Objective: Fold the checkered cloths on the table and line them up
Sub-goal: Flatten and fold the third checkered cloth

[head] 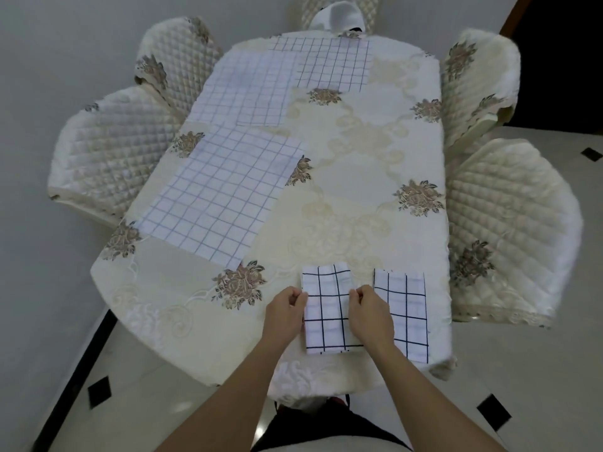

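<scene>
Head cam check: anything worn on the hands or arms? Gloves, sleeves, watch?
Nothing worn that shows. The left hand and right hand are bare: no gloves, and no ring or watch visible. Both forearms are uncovered down to the picture's lower edge, so no sleeves are in view. No straps or markings either.

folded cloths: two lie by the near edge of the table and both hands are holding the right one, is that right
Not quite. The head view shows the left hand and right hand pinching the sides of the left cloth, not the right one. The right cloth lies beside it, not gripped. The rest holds: two folded cloths lie by the near edge.
</scene>
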Action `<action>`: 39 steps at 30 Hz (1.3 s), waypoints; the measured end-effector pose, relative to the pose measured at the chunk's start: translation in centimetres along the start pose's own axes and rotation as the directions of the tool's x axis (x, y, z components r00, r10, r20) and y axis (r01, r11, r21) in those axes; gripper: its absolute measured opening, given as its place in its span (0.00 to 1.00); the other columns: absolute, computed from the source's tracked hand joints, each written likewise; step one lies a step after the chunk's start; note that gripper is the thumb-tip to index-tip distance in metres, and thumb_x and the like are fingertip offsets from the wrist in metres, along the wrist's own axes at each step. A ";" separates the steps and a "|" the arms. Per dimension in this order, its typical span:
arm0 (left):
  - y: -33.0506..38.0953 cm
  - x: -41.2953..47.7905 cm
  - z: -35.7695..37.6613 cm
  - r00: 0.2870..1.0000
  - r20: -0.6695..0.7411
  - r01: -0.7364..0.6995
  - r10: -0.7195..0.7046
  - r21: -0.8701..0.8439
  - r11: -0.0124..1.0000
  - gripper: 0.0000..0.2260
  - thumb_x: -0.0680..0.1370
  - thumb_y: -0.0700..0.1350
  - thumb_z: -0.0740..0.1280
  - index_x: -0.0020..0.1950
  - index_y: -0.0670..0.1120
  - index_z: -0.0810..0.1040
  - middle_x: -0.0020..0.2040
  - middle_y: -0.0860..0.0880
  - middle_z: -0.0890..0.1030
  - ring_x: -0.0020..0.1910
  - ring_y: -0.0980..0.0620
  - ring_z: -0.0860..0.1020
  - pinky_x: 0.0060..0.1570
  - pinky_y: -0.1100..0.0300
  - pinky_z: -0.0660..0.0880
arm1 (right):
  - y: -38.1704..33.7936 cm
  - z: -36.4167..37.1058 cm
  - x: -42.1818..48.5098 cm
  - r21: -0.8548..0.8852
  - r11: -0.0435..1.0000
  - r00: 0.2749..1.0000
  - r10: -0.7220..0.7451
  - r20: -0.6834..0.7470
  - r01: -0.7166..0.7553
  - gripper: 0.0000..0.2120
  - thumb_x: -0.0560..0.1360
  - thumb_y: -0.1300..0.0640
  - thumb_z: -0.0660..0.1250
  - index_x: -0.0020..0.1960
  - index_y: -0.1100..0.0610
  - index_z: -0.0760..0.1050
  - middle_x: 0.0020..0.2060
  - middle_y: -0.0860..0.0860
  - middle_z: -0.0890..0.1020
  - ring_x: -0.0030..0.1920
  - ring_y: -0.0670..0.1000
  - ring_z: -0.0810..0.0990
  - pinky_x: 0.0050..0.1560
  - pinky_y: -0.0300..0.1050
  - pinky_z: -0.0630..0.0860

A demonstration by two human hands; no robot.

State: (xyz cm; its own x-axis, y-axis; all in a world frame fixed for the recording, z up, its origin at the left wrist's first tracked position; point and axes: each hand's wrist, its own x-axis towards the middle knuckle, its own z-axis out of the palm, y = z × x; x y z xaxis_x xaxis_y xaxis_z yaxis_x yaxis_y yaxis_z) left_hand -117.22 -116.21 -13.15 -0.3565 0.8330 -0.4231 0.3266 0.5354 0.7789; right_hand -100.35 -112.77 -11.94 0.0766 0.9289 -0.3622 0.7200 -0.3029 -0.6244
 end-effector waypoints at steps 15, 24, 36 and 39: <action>0.2 3.0 -1.4 0.994 0.064 0.074 -0.094 0.258 0.963 0.12 0.81 0.49 0.64 0.44 0.42 0.78 0.40 0.46 0.83 0.41 0.46 0.81 0.42 0.53 0.77 | -1.9 1.1 1.6 -0.239 0.961 0.989 0.146 0.015 -0.138 0.09 0.77 0.53 0.59 0.49 0.57 0.73 0.42 0.52 0.77 0.39 0.52 0.74 0.34 0.45 0.66; -0.3 2.4 -1.8 0.995 0.068 0.048 -0.074 0.319 0.946 0.11 0.81 0.48 0.63 0.45 0.42 0.79 0.42 0.47 0.81 0.43 0.47 0.79 0.42 0.56 0.72 | -2.1 1.4 0.2 -0.228 0.966 0.992 0.126 0.013 -0.120 0.11 0.77 0.52 0.60 0.54 0.57 0.73 0.47 0.52 0.76 0.41 0.52 0.74 0.36 0.45 0.67; 6.1 3.0 -7.3 0.927 0.092 -0.347 0.363 0.577 0.739 0.17 0.83 0.53 0.59 0.69 0.47 0.72 0.63 0.48 0.76 0.62 0.47 0.72 0.58 0.52 0.72 | -8.4 -3.0 1.1 -0.421 0.880 0.970 -0.244 0.000 0.221 0.19 0.79 0.48 0.59 0.68 0.53 0.69 0.62 0.53 0.74 0.60 0.56 0.72 0.53 0.50 0.73; 8.9 3.4 -9.7 0.861 0.132 -0.428 0.492 0.712 0.557 0.22 0.82 0.56 0.58 0.75 0.50 0.67 0.71 0.50 0.71 0.68 0.48 0.68 0.63 0.51 0.69 | -12.1 -4.2 1.7 -0.486 0.808 0.922 -0.387 -0.013 0.332 0.20 0.79 0.47 0.59 0.68 0.52 0.70 0.62 0.52 0.75 0.60 0.55 0.73 0.55 0.50 0.72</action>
State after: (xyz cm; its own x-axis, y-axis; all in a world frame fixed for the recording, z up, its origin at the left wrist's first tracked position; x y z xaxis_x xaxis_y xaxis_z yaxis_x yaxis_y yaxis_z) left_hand -124.05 -109.95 -3.21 -0.0302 0.9986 -0.0424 0.9574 0.0411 0.2857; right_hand -106.06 -106.66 -2.07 -0.1987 0.9765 -0.0830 0.9426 0.1673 -0.2891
